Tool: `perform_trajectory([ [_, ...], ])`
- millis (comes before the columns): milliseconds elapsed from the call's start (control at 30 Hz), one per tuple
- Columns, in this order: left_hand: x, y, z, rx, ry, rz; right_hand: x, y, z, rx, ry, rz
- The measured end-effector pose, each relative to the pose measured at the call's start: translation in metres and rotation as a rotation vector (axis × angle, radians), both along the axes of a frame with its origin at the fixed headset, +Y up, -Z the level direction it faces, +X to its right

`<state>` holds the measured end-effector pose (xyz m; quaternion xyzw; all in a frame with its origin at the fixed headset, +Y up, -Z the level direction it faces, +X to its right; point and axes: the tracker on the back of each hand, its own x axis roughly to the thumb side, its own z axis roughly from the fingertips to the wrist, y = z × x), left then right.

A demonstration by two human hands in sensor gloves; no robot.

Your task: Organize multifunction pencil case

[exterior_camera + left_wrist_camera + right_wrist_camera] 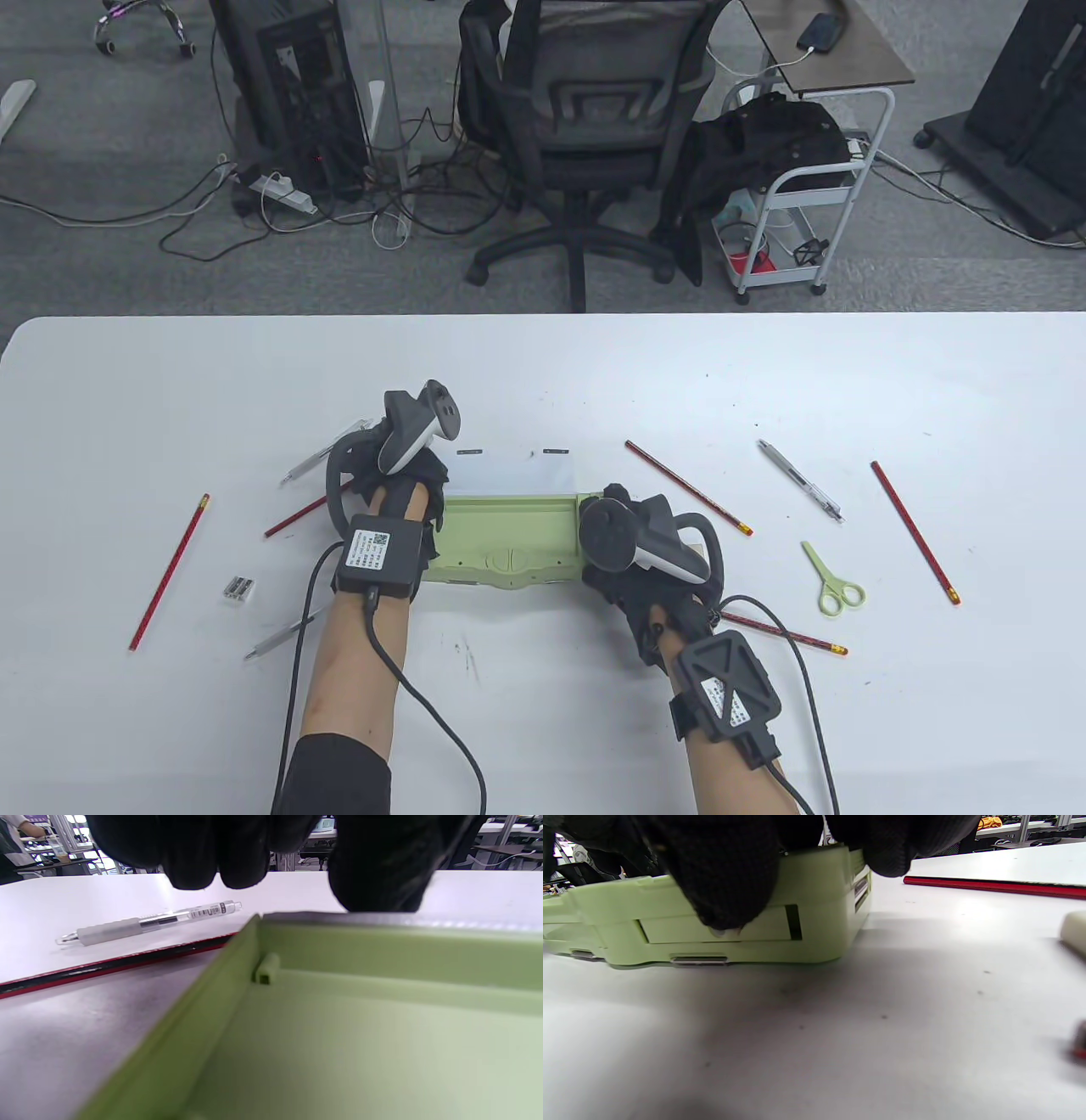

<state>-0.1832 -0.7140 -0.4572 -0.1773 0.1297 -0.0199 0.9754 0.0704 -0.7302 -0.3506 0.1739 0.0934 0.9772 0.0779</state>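
Table view: green pencil case (509,543) lies open mid-table, white lid (513,471) raised at the far side. Left hand (399,475) at its left end, right hand (636,543) at its right end. Red pencils (687,488), pens (800,480), scissors (833,581) and sharpener (239,588) lie scattered around.

Left wrist view: fingers (195,853) curl over the lid's top edge, thumb (382,870) on it, gripping it; pen (148,923) and pencil (114,961) beside the case.

Right wrist view: fingers (725,878) wrap the case's end, holding it.
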Motion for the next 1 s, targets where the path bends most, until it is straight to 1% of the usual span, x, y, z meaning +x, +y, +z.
perform_trajectory([
  [100,-0.002,0.015,0.011,0.036,-0.045,0.054,0.000,0.000,0.000,-0.001,-0.001,0.000],
  [200,-0.008,0.035,0.025,0.108,-0.104,0.117,0.000,0.000,0.000,-0.002,-0.001,-0.002],
  [267,-0.016,0.048,0.041,0.177,-0.147,0.213,0.001,0.000,0.000,-0.003,0.000,-0.004],
  [333,-0.023,0.055,0.054,0.212,-0.173,0.266,0.001,0.000,0.000,-0.003,-0.001,-0.006],
  [400,-0.031,0.056,0.067,0.228,-0.209,0.286,0.001,0.000,0.000,-0.004,-0.001,-0.008],
  [500,-0.039,0.049,0.084,0.219,-0.225,0.287,0.002,0.000,0.000,-0.004,-0.002,-0.009],
  [600,-0.041,0.031,0.101,0.172,-0.241,0.279,0.002,-0.001,0.001,-0.005,-0.002,-0.008],
  [667,-0.041,0.019,0.108,0.153,-0.243,0.270,0.002,-0.001,0.001,-0.005,-0.002,-0.009],
  [833,-0.038,-0.007,0.116,0.102,-0.244,0.275,0.002,-0.001,0.002,-0.001,-0.004,-0.005],
  [1000,-0.034,-0.018,0.118,0.094,-0.255,0.264,0.003,-0.001,0.003,-0.002,-0.005,-0.005],
])
